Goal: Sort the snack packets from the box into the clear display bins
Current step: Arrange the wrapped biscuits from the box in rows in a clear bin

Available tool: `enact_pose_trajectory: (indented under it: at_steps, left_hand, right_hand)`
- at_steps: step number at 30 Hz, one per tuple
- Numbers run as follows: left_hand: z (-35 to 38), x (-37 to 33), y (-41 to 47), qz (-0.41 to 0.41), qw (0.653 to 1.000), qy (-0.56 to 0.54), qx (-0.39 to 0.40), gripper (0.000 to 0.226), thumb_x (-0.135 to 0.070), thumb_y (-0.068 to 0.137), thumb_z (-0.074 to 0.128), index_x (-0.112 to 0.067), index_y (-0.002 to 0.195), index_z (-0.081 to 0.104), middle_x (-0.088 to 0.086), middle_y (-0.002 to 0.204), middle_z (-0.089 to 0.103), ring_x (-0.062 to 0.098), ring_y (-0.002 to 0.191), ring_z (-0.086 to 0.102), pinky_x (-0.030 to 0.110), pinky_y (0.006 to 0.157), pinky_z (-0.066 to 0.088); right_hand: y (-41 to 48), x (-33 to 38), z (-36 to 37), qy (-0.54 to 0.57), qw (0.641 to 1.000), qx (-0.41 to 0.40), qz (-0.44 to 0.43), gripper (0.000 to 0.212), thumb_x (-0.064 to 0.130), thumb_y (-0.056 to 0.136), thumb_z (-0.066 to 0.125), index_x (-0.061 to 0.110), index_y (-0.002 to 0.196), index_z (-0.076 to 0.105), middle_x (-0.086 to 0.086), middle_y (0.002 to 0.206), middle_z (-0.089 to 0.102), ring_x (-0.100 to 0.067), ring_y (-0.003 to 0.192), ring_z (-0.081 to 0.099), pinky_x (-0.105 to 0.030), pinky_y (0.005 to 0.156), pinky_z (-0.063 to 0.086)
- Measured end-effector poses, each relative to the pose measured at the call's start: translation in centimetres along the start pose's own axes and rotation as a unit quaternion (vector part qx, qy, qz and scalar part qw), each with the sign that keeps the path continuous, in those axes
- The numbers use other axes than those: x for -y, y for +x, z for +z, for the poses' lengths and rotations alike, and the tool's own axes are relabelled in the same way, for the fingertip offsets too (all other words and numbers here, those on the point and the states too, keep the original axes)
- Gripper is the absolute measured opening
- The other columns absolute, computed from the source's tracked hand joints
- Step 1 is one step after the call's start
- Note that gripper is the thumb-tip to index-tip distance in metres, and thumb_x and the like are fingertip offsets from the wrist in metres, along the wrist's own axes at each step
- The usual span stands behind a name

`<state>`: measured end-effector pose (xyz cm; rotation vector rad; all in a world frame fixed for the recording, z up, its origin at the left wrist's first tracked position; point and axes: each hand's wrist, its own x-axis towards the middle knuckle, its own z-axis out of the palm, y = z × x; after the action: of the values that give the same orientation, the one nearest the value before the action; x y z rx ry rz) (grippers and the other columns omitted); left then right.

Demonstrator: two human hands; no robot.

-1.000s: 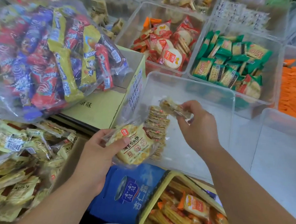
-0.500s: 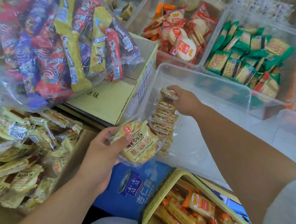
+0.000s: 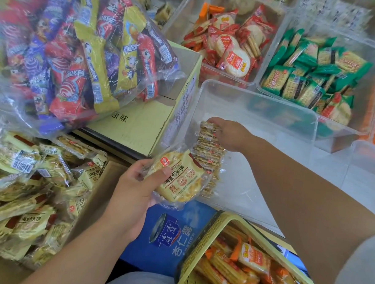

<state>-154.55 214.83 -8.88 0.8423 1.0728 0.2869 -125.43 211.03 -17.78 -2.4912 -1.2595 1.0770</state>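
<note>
the left hand point(image 3: 135, 195) holds a yellow cracker packet point(image 3: 177, 180) just outside the clear bin point(image 3: 272, 107); its wall stands between the hands. inside, the right hand point(image 3: 228, 133) grips the far end of a row of packets point(image 3: 205, 156). left of them the box point(image 3: 104, 191) holds more packets.

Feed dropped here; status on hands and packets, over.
Left hand holds yellow packet, outside clear bin. Right hand grips far end of packet row inside it. Nothing blocking.
</note>
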Motion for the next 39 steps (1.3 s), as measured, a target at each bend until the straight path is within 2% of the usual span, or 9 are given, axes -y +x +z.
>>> enact_pose_trajectory:
  at_steps: [6, 11, 13, 18, 21, 26, 29, 33, 39]
  left_hand:
    - [-0.3, -0.1, -0.4, 0.004, 1.000, -0.009, -0.004, 0.074, -0.032, 0.058, 0.087, -0.010, 0.125, 0.063, 0.013, 0.118, 0.076, 0.030, 0.106, 0.075, 0.037, 0.075, 0.063]
    - [-0.5, -0.6, -0.9, 0.024, 0.999, -0.005, -0.021, 0.074, -0.035, 0.057, 0.088, -0.009, 0.122, 0.065, 0.014, 0.116, 0.076, 0.032, 0.104, 0.075, 0.045, 0.078, 0.063]
    - [-0.3, -0.8, -1.2, 0.058, 0.997, 0.029, -0.042, 0.066, -0.040, 0.056, 0.089, -0.014, 0.113, 0.070, 0.012, 0.110, 0.078, 0.032, 0.100, 0.076, 0.048, 0.083, 0.061]
    - [1.0, -0.9, -2.3, 0.140, 0.979, 0.122, -0.089, 0.046, -0.050, 0.051, 0.089, -0.036, 0.091, 0.072, -0.001, 0.091, 0.079, 0.023, 0.082, 0.077, 0.039, 0.059, 0.061]
    - [1.7, -1.2, -2.9, 0.180, 0.971, 0.132, -0.085, 0.051, -0.054, 0.053, 0.094, -0.037, 0.095, 0.072, -0.002, 0.089, 0.078, 0.020, 0.075, 0.076, 0.028, 0.058, 0.060]
    - [2.6, -1.4, -3.6, 0.198, 0.967, 0.137, -0.082, 0.039, -0.051, 0.054, 0.091, -0.045, 0.088, 0.072, -0.012, 0.085, 0.077, 0.004, 0.072, 0.074, 0.017, 0.060, 0.056]
    - [3.0, -1.2, -4.0, 0.176, 0.976, 0.120, -0.052, 0.042, -0.049, 0.050, 0.092, -0.040, 0.087, 0.074, -0.004, 0.089, 0.079, 0.011, 0.079, 0.077, 0.022, 0.063, 0.059]
    - [3.0, -1.0, -4.2, 0.176, 0.978, 0.105, -0.030, 0.039, -0.038, 0.050, 0.092, -0.039, 0.085, 0.076, 0.000, 0.091, 0.080, 0.015, 0.081, 0.078, 0.024, 0.060, 0.060]
    - [2.7, -0.9, -4.1, 0.183, 0.973, 0.138, -0.009, 0.043, -0.041, 0.050, 0.092, -0.039, 0.089, 0.074, -0.005, 0.095, 0.079, 0.012, 0.085, 0.076, 0.027, 0.066, 0.062]
  right_hand:
    - [-0.5, 0.8, -0.4, -0.068, 0.998, -0.005, 0.007, 0.053, 0.020, 0.100, 0.045, 0.029, 0.152, 0.038, -0.013, 0.143, 0.055, -0.037, 0.127, 0.048, -0.042, 0.102, 0.043]
    - [-3.3, 2.1, -1.1, 0.038, 0.996, -0.076, 0.004, 0.060, 0.025, 0.095, 0.059, 0.021, 0.152, 0.042, -0.012, 0.152, 0.046, -0.034, 0.144, 0.032, -0.045, 0.116, 0.031]
    - [-5.6, 3.6, -1.0, 0.078, 0.987, -0.141, -0.008, 0.051, 0.024, 0.095, 0.059, 0.019, 0.145, 0.052, -0.007, 0.147, 0.053, -0.027, 0.138, 0.042, -0.037, 0.112, 0.033]
    - [-14.5, 8.2, 1.6, 0.304, 0.929, -0.204, -0.053, 0.033, 0.050, 0.092, 0.058, 0.033, 0.119, 0.067, 0.021, 0.114, 0.063, 0.009, 0.099, 0.058, -0.011, 0.080, 0.047]
    - [-18.5, 9.0, 3.5, 0.293, 0.920, -0.251, -0.072, 0.048, 0.068, 0.083, 0.056, 0.042, 0.123, 0.061, 0.022, 0.117, 0.052, 0.003, 0.106, 0.057, -0.011, 0.082, 0.046]
    - [-20.7, 8.7, 5.3, 0.160, 0.944, -0.275, -0.086, 0.106, 0.091, 0.054, 0.065, 0.039, 0.145, 0.046, 0.017, 0.125, 0.045, -0.008, 0.119, 0.045, -0.029, 0.096, 0.046]
    - [-20.8, 8.3, 5.4, 0.079, 0.938, -0.323, -0.103, 0.108, 0.089, 0.055, 0.065, 0.026, 0.142, 0.055, 0.009, 0.126, 0.054, -0.017, 0.113, 0.047, -0.040, 0.094, 0.050]
    - [-20.7, 7.7, 5.0, 0.082, 0.922, -0.360, -0.120, 0.094, 0.078, 0.061, 0.069, 0.022, 0.137, 0.063, 0.006, 0.117, 0.047, -0.017, 0.107, 0.044, -0.036, 0.089, 0.049]
    - [-20.8, 6.5, 4.2, 0.128, 0.934, -0.302, -0.141, 0.094, 0.062, 0.067, 0.069, 0.021, 0.149, 0.049, 0.005, 0.112, 0.050, -0.017, 0.105, 0.049, -0.030, 0.089, 0.047]
